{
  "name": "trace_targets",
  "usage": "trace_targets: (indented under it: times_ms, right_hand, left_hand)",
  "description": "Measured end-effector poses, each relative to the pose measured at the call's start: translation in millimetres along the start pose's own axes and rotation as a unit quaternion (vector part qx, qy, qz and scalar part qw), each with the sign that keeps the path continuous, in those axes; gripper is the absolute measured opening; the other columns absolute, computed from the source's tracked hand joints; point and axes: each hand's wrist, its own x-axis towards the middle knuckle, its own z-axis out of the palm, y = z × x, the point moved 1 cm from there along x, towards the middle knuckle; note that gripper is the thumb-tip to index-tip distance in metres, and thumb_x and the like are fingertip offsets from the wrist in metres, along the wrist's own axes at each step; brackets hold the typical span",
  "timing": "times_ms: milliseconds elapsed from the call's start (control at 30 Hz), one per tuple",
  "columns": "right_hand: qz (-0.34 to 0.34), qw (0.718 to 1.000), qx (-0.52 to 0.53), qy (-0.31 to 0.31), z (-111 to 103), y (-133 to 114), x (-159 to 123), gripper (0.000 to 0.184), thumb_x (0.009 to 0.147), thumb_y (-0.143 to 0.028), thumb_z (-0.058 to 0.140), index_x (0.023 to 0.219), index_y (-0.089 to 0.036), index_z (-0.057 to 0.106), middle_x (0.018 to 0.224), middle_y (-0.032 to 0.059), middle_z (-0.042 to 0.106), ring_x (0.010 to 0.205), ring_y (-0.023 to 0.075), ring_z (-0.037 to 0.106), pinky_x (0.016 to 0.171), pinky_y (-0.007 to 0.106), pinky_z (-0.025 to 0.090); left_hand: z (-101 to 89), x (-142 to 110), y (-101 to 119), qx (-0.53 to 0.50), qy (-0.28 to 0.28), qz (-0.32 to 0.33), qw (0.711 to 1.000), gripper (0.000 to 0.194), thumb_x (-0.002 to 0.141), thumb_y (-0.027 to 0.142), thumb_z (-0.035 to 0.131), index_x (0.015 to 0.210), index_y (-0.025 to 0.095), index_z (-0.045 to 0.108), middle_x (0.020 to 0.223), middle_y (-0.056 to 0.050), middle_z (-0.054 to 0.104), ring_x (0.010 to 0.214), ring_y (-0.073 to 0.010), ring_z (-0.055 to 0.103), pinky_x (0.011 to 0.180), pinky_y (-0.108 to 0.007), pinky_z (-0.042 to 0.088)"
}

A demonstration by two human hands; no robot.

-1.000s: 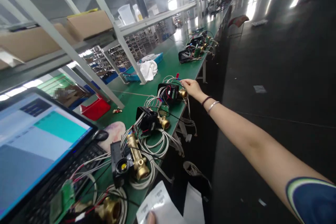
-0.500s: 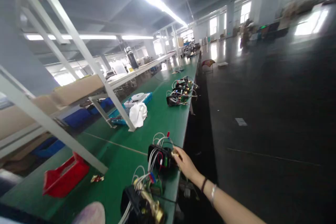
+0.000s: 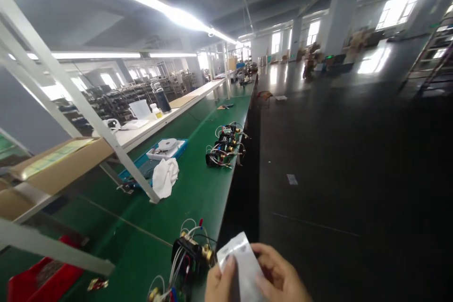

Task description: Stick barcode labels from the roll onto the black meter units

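Observation:
At the bottom of the view both my hands hold a small whitish plastic bag. My left hand pinches its left side with the thumb on top. My right hand grips its right side, fingers curled round the edge. Just left of the hands, on the green bench, sits a black valve unit with brass fittings and white, red and blue wires.
A second cluster of wired valve units lies farther along the bench edge. A white cloth and a blue tray sit beside a slanted rack post. A red bin is at the lower left. Dark open floor lies to the right.
My right hand has left the valve unit and come back to join the left hand on the bag. The camera has tilted up and along the bench; the laptop is out of view.

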Motion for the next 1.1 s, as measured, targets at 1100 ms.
trace_targets:
  times_ms: [1100]
  right_hand:
    - [-0.041,0.980,-0.153,-0.121,-107,-87,399,0.013,0.077,-0.029,0.064,0.077,-0.016,0.068,0.073,0.0033,0.066,0.066,0.0138,0.064,0.060,0.023,0.053]
  left_hand:
    - [132.6,313,118,-0.088,0.061,0.048,0.993,0.049,0.064,0.047,0.078,0.100,0.013,0.069,0.086,-0.007,0.070,0.078,-0.0193,0.061,0.073,-0.027,0.046]
